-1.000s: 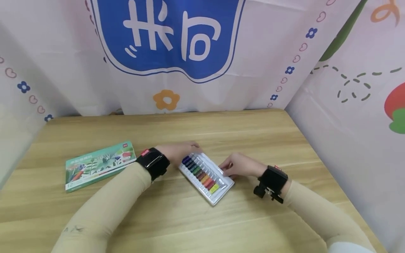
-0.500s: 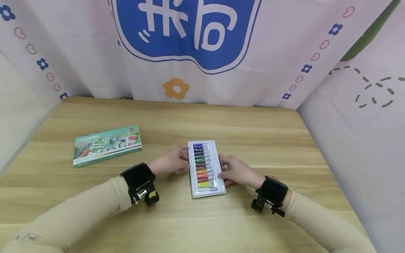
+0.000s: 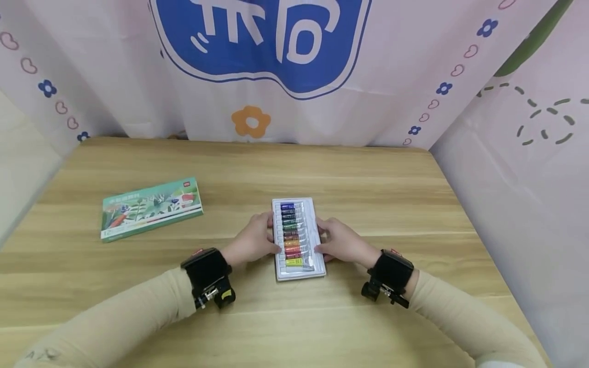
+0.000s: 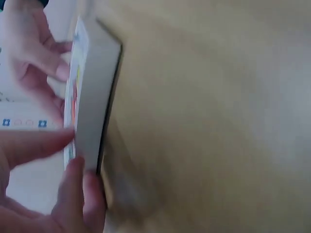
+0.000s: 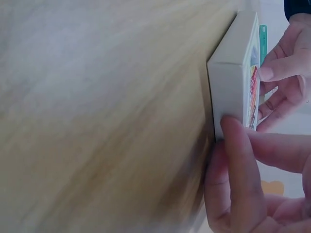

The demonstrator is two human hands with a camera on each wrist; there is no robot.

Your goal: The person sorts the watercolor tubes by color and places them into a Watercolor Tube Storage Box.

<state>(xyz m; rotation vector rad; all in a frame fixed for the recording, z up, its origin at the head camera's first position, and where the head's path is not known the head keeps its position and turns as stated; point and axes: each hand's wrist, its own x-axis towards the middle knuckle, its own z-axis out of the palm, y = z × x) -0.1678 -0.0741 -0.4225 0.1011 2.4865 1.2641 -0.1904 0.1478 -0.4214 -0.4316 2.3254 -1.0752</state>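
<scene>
A white tray of paint tubes (image 3: 299, 276) lies near the middle of the table, its long sides running away from me. Several small tubes (image 3: 293, 240) fill it in a column, from blue at the far end to yellow at the near end. My left hand (image 3: 252, 239) grips the left long side, thumb at the top rim and fingers against the side wall. On the opposite side my right hand (image 3: 342, 241) pinches the edge likewise. In the right wrist view, fingertips (image 5: 232, 127) press the tray's side wall (image 5: 227, 92). Whether the tray's underside touches the table is hard to tell.
A flat green illustrated box (image 3: 152, 209) lies on the wooden table (image 3: 349, 179) at the left. Behind the table hangs a printed curtain (image 3: 207, 107), and a printed side wall (image 3: 520, 189) stands at the right.
The tray has turned from a slant to nearly straight. The left hand has moved from its far end to its left side. The head view has shifted; the green box appears to stay put.
</scene>
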